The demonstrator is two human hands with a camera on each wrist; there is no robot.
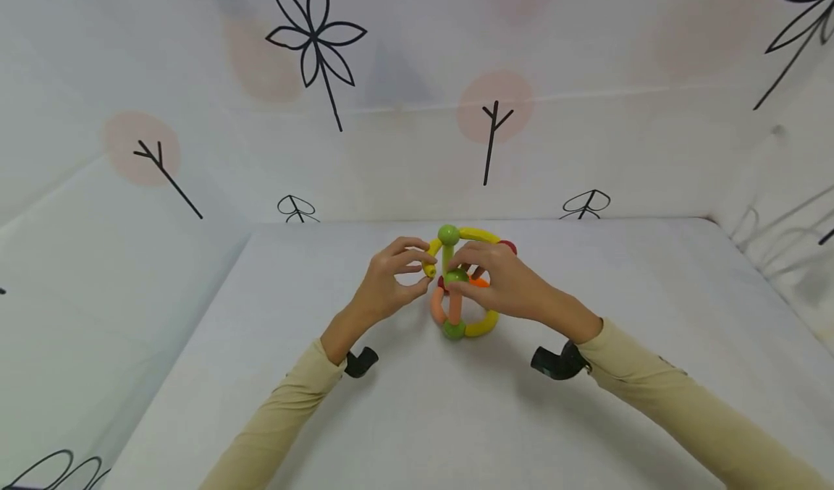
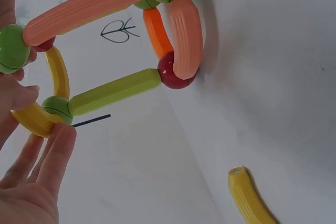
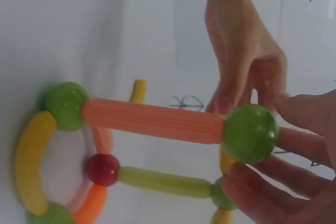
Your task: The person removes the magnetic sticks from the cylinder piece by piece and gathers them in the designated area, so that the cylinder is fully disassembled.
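A frame of coloured balls and rods, seen in all views, stands on the white table. Its base is a ring of curved rods with a red ball (image 2: 175, 71). A salmon rod (image 3: 155, 121) and a light green rod (image 2: 115, 92) rise from the ring. My left hand (image 1: 386, 280) pinches a yellow curved rod (image 1: 430, 256) whose upper end meets a green ball (image 1: 448, 234). With thumb and fingers, my right hand (image 1: 504, 281) holds another green ball (image 3: 250, 133) atop the salmon rod. From the far green ball, a second yellow rod (image 1: 478, 234) runs right.
A loose yellow curved rod (image 2: 251, 198) lies on the table (image 1: 417, 417) in the left wrist view. Behind the table hangs a pale patterned backdrop (image 1: 404, 157). Dark wrist cameras (image 1: 559, 362) sit under both wrists.
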